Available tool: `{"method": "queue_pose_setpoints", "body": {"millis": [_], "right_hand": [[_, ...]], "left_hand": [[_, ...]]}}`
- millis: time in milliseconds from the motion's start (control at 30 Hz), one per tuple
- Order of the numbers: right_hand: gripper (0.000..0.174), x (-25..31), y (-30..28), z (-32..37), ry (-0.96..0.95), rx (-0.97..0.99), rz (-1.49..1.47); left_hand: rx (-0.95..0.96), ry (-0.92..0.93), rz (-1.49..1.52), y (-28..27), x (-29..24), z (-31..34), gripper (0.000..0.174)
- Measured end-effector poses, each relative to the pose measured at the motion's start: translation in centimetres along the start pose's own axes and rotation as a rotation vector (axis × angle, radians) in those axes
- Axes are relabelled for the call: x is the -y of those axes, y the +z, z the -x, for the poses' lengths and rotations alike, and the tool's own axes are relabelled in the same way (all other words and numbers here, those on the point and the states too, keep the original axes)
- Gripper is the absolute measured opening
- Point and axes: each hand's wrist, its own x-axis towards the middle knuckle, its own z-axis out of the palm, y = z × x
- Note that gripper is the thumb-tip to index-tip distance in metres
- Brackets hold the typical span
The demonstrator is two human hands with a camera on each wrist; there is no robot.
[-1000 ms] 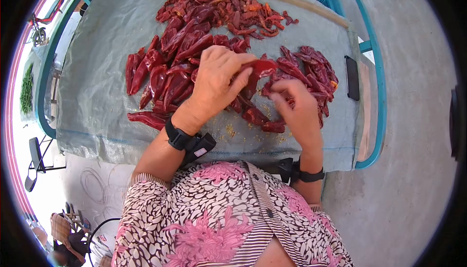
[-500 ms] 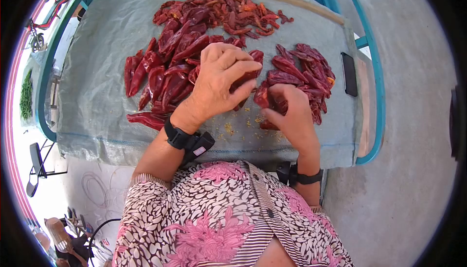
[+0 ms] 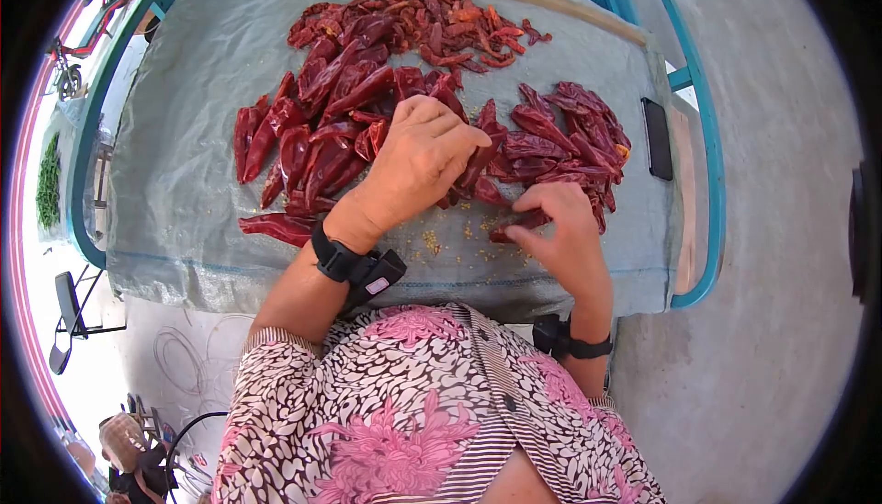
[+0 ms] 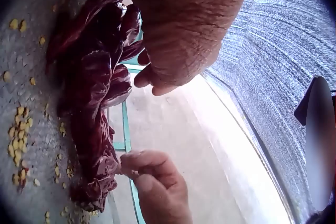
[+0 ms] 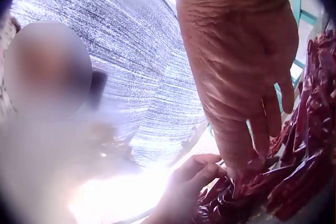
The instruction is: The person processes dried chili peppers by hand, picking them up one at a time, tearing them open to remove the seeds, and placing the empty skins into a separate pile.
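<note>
Dark red dried chili peppers (image 3: 312,159) lie heaped on a grey-green woven sheet (image 3: 184,201). My left hand (image 3: 418,157) reaches over the right side of this heap, thumb and fingers bent round a chili pepper (image 3: 480,169) whose upper part shows past the fingertips. To its right, my right hand (image 3: 567,226) pinches a short dark chili (image 3: 524,222) low over the sheet, near its front. In the left wrist view the thumb and forefinger of the right hand (image 4: 160,184) meet at a chili's end (image 4: 94,192). The right wrist view shows its other fingers (image 5: 270,113) straighter.
A smaller chili pile (image 3: 588,136) lies right of the hands, and shrivelled redder pieces (image 3: 459,22) lie at the back. Yellow seeds (image 3: 430,242) are scattered in front. A black phone (image 3: 657,139) lies by the right edge, inside a teal metal frame (image 3: 712,182).
The opened piece in my left hand a second ago no longer shows there. My right hand has moved down towards the front and taken hold of the short chili.
</note>
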Motion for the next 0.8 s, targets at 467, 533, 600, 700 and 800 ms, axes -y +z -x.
{"method": "queue_pose_setpoints", "body": {"millis": [467, 533, 600, 700, 800], "right_hand": [[0.029, -0.5, 0.2, 0.0, 0.168, -0.077, -0.037], [0.031, 0.2, -0.1, -0.6, 0.155, -0.110, -0.107], [0.036, 0.4, -0.1, -1.3, 0.030, -0.169, -0.117], [0.055, -2.1, 0.6, -2.6, 0.025, -0.216, 0.235], [0.065, -3.1, 1.3, -3.4, 0.007, -0.154, 0.390]], "left_hand": [[0.038, 0.013, 0.054, -0.1, -0.5, -0.4, 0.020], [0.039, 0.012, 0.062, 0.0, -0.5, -0.4, 0.020], [0.030, 0.005, 0.065, 0.0, -0.4, -0.3, 0.020], [-0.007, -0.016, 0.057, -0.2, -0.2, -0.3, 0.020], [0.007, -0.021, 0.062, -0.1, -0.1, -0.2, 0.020]]}}
